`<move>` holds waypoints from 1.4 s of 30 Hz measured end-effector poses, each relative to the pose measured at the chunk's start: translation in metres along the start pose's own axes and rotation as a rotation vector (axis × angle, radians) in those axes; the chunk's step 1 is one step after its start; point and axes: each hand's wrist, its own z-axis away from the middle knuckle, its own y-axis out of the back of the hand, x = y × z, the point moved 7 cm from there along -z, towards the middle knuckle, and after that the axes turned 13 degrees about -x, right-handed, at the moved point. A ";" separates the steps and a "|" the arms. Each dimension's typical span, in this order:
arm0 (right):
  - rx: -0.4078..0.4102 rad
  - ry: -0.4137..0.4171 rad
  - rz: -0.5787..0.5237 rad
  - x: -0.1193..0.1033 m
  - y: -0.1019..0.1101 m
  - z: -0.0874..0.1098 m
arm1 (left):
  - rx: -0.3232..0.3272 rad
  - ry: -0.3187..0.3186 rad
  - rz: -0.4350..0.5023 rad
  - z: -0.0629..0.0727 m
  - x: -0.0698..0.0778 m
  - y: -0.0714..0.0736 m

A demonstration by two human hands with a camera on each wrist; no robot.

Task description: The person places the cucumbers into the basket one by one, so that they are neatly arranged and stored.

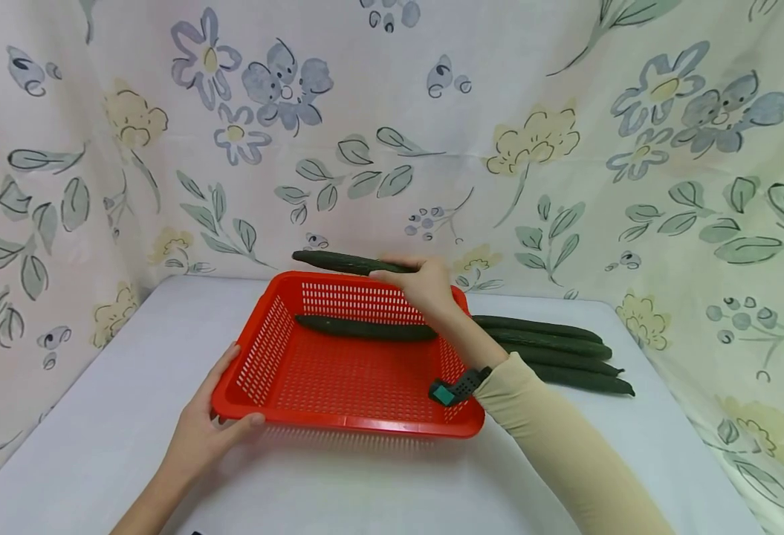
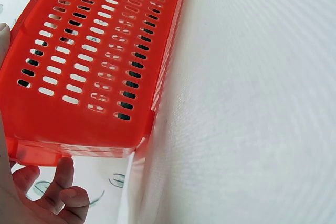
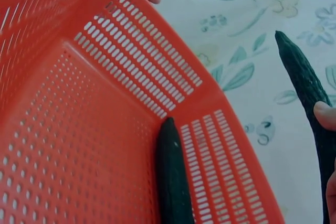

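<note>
My right hand grips a long dark green cucumber by its right part, above the far rim of a red plastic basket. In the right wrist view the held cucumber slants past the basket's outer side, a thumb lying on it. Inside the basket, a second cucumber lies along the far wall. My left hand holds the basket's near left corner, thumb over the front rim and fingers along the left side. Seen from the left wrist, curled fingers sit under the basket's rim.
Several more cucumbers lie side by side on the white table, right of the basket and partly behind the right forearm. A floral cloth hangs behind and at both sides. The right wrist wears a dark band.
</note>
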 end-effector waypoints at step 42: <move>0.002 -0.309 0.044 0.052 -0.030 0.011 | 0.009 -0.014 0.012 0.001 0.000 0.000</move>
